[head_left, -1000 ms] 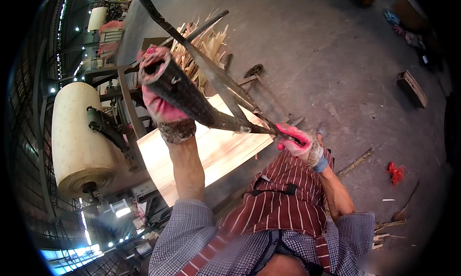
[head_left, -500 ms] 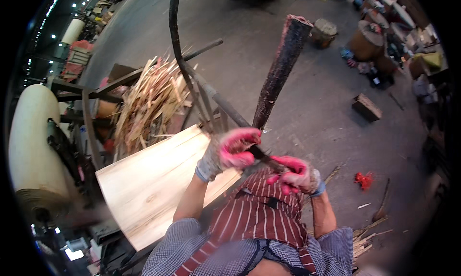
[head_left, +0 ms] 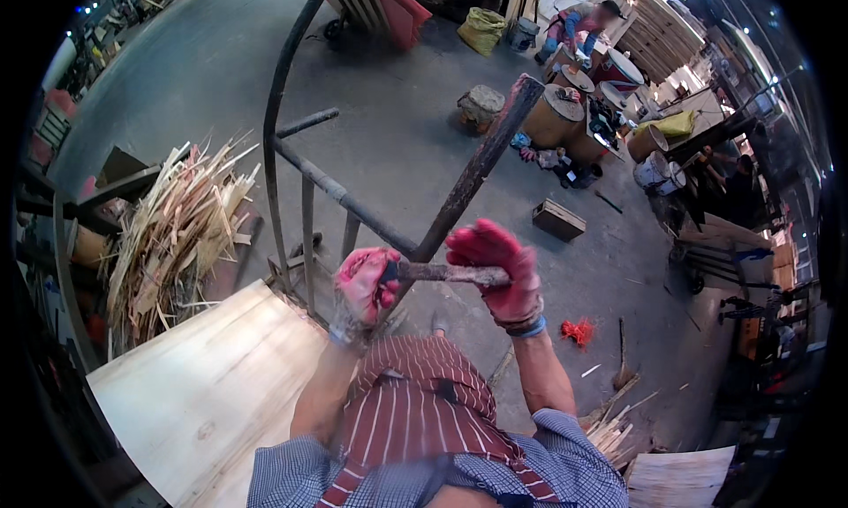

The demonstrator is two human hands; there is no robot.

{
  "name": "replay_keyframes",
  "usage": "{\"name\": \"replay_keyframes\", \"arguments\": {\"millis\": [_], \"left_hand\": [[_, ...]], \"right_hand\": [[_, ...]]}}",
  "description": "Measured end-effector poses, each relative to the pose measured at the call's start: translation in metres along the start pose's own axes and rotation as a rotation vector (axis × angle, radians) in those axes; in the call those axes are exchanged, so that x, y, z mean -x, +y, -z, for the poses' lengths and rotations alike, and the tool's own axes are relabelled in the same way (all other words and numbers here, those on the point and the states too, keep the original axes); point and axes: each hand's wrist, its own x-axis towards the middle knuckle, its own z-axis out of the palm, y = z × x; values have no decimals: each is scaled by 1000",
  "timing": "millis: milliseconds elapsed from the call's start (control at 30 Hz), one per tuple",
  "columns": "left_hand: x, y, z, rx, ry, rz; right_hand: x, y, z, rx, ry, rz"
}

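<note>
In front of my apron, my left hand point(head_left: 367, 283), in a grimy pink-coated glove, is closed around the dark handle end of a short, flat, knife-like tool point(head_left: 446, 273). Its dirty brown blade points right. My right hand point(head_left: 499, 269), in a matching glove, has its fingers stretched out and lies against the blade's far end, palm side to it. Just beyond the hands rises a thick dark post point(head_left: 477, 168), slanting up to the right. Pale wood veneer sheets point(head_left: 212, 384) lie at my left forearm.
A metal tube frame point(head_left: 331, 185) stands ahead. Left of it is a heap of splintered wood strips point(head_left: 181, 238). On the floor to the right lie a brick-like block point(head_left: 558, 219) and red twine point(head_left: 578, 333). Another person point(head_left: 583, 26) bends among drums at the far right.
My view has swung right. The right hand has gone from fingers curled at the tool to fingers stretched out; the tool now lies nearly level, still in my left hand.
</note>
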Motion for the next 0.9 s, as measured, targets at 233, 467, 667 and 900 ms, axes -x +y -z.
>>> {"name": "replay_keyframes", "arguments": {"millis": [233,467,667,900], "left_hand": [[-9,-43,-26,293,-48,79],[-29,-46,-85,212,-173,84],[-75,-41,-76,211,-28,-136],[-130,-43,-95,362,-200,-290]], "right_hand": [[-20,-13,-39,-554,68,295],[-62,-67,-59,149,66,563],[-163,-177,-89,433,162,638],[-238,-205,-77,597,359,486]]}}
